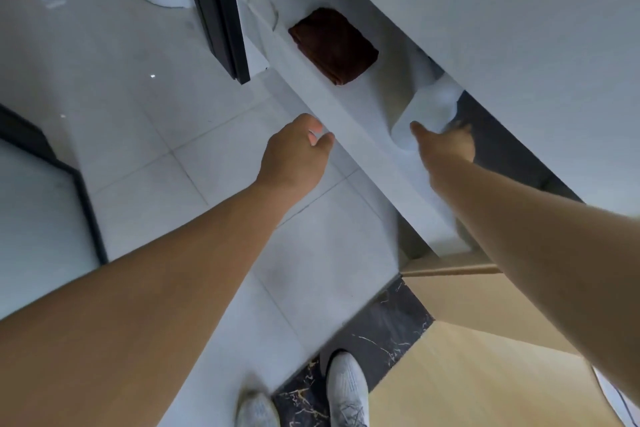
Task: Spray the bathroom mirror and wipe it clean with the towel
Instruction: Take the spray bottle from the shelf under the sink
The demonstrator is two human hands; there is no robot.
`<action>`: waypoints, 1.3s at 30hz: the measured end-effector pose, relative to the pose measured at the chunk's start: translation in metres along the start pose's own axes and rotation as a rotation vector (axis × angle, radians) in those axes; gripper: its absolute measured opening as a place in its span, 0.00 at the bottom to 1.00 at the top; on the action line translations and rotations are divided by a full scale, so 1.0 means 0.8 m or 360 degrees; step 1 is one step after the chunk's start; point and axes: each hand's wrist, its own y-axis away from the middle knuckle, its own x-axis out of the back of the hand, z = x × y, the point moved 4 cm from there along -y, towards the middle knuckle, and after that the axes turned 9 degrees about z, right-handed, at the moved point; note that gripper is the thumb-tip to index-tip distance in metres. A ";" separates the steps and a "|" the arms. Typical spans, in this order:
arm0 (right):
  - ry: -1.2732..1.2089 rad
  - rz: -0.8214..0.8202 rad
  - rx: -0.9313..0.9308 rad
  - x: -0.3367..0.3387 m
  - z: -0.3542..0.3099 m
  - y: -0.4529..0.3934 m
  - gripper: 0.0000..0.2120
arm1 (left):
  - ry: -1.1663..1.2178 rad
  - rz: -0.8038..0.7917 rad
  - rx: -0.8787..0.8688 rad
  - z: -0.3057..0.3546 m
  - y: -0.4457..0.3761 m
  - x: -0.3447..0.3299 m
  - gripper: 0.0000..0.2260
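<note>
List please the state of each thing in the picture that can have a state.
towel: folded, lying on the counter, untouched.
spray bottle: blurred, on the counter, right hand at it.
left hand: loosely curled, holding nothing.

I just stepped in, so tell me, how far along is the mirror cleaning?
Barely started. Nothing looks done: the brown towel lies folded on the counter ledge. In hand: the right hand is at the white spray bottle, grip unclear; the left hand hovers empty. Spraying and wiping remain.
</note>
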 end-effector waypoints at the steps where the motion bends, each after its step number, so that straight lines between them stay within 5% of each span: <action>1: 0.0024 0.0029 0.0005 -0.003 -0.003 -0.010 0.46 | -0.0002 -0.0008 -0.0016 -0.003 -0.004 -0.004 0.16; 6: -0.0140 0.0170 -0.0002 -0.023 -0.013 -0.056 0.51 | -0.0006 -0.0032 -0.0044 -0.015 -0.019 -0.015 0.16; 12: -0.0667 0.0163 -0.0266 -0.030 -0.023 -0.086 0.31 | -0.0034 -0.0035 -0.0051 -0.025 -0.032 -0.012 0.16; 15: -0.0607 0.0294 -0.0288 -0.024 -0.027 -0.077 0.37 | -0.0040 -0.0026 -0.0032 -0.026 -0.033 -0.006 0.16; 19: -0.0534 0.0246 0.0049 -0.024 -0.021 -0.041 0.45 | -0.0049 -0.0067 -0.0033 -0.016 -0.026 0.004 0.16; 26: -0.0296 0.0061 0.0140 -0.023 -0.023 0.008 0.18 | -0.0041 -0.0098 -0.0036 0.015 -0.012 0.038 0.16; 39: -0.0439 -0.0230 0.0262 -0.012 -0.037 -0.007 0.26 | 0.0024 -0.0146 -0.0025 0.039 0.002 0.022 0.18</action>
